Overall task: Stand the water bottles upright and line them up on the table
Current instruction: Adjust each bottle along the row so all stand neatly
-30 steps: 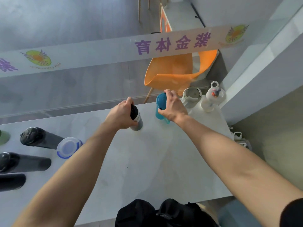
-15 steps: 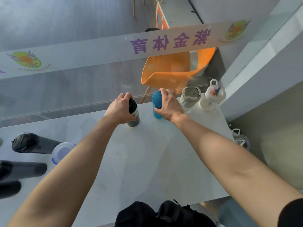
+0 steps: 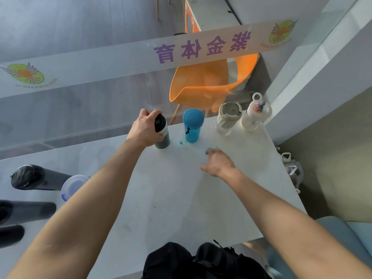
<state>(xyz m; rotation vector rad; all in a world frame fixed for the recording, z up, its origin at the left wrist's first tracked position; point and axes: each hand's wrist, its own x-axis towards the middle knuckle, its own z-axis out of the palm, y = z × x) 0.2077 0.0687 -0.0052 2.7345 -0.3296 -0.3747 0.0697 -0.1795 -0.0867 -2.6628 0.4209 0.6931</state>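
Observation:
Along the far edge of the white table (image 3: 181, 198) stand a dark grey bottle (image 3: 162, 135), a blue bottle (image 3: 192, 125), a pale grey-lidded bottle (image 3: 228, 116) and a white bottle (image 3: 255, 113) with a loop handle, all upright. My left hand (image 3: 146, 130) grips the dark grey bottle near its black top. My right hand (image 3: 216, 163) hovers blurred above the table, holding nothing, a little in front of the blue bottle. At the left, a black-capped dark bottle (image 3: 36, 178), a clear blue-rimmed bottle (image 3: 72, 186) and two more dark bottles (image 3: 26, 212) (image 3: 10, 235) are visible.
A glass partition with a printed band runs behind the table, with an orange chair (image 3: 209, 85) beyond it. A wall column stands at the right. A black bag (image 3: 201, 262) lies at the near edge. Bags (image 3: 291, 170) hang off the table's right side.
My right hand has let go of the blue bottle, which now stands upright, and has pulled back toward me. My left hand has kept its grip on the dark grey bottle.

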